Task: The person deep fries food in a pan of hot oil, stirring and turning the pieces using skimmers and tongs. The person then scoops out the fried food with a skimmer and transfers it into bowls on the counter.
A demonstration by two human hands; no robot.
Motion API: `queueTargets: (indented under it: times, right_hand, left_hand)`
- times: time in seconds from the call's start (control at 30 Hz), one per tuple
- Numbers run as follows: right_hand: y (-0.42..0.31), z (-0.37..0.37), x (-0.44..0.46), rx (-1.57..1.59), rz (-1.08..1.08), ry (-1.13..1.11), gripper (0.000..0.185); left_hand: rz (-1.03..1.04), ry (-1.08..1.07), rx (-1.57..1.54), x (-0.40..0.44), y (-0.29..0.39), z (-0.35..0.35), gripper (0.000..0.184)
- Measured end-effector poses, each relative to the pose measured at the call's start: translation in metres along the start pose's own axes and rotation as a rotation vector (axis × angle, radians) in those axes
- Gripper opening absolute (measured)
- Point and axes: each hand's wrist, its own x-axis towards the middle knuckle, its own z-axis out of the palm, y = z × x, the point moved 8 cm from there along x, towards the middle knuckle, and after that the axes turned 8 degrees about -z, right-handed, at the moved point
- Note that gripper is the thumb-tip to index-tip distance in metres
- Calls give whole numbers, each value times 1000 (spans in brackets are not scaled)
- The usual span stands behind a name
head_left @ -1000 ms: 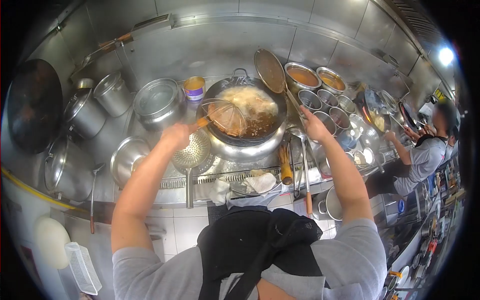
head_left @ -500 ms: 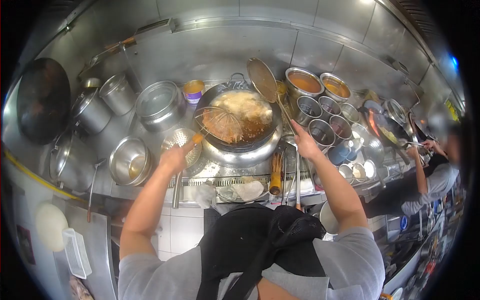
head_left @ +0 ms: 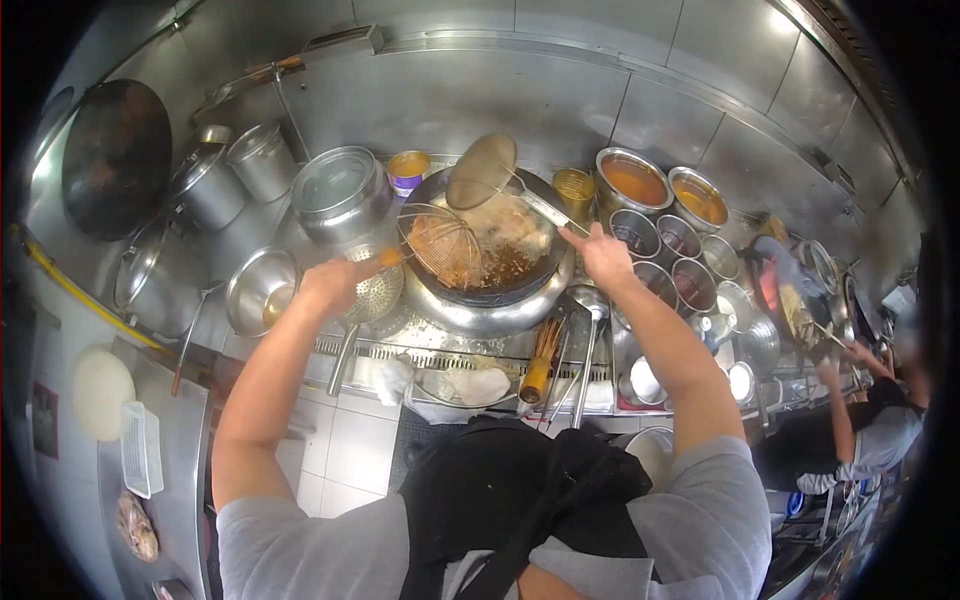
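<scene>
My left hand (head_left: 332,287) is closed around the short handle of a wire skimmer (head_left: 432,240). Its basket sits inside the left part of a wok (head_left: 490,297), with browned fried pieces (head_left: 440,262) in it. In the wok, hot oil (head_left: 515,235) bubbles with pale foam and brown bits. With my right hand (head_left: 603,256) I grip the handle of a fine-mesh strainer (head_left: 482,172). The strainer's round head is tilted above the wok's back half, overlapping the skimmer's edge.
A perforated ladle (head_left: 375,293) lies left of the wok, near a steel bowl (head_left: 250,300) and steel pot (head_left: 345,212). To the right stand pots of orange liquid (head_left: 633,183) and several canisters (head_left: 655,282). A bamboo brush (head_left: 540,368) lies in front. A co-worker (head_left: 850,430) stands far right.
The strainer has moved left and tilted over the middle of the wok. The skimmer stays in the wok's left side. My view has shifted a little.
</scene>
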Motion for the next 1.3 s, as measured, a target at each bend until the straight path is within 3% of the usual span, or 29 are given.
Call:
queueTargets:
  times: [0.2,0.43,0.67,0.8,0.83,1.3]
  right_hand:
    - [21,22,37,-71,-101,36,65]
    - [67,63,6,-58,-139,-98,69]
    - [80,80,-38,-64,-143,-59,73]
    - [70,94,-75,-66,-66,-181,75]
    - [66,97,-84,-47,-39,-198,76]
    - [-53,58,-155,-4,246,-297,75]
  left_hand:
    - [-90,-41,-90,-21,9,27,74]
    - [-175,-23,-68,-8,-15,62,75]
    - [-132,30,-31,-9,-9,25,71]
    - [-114,131,14,38,-52,57,65]
    - [-72,209,-114,42,-58,55,27]
    - [40,244,-80,107,-107,76,27]
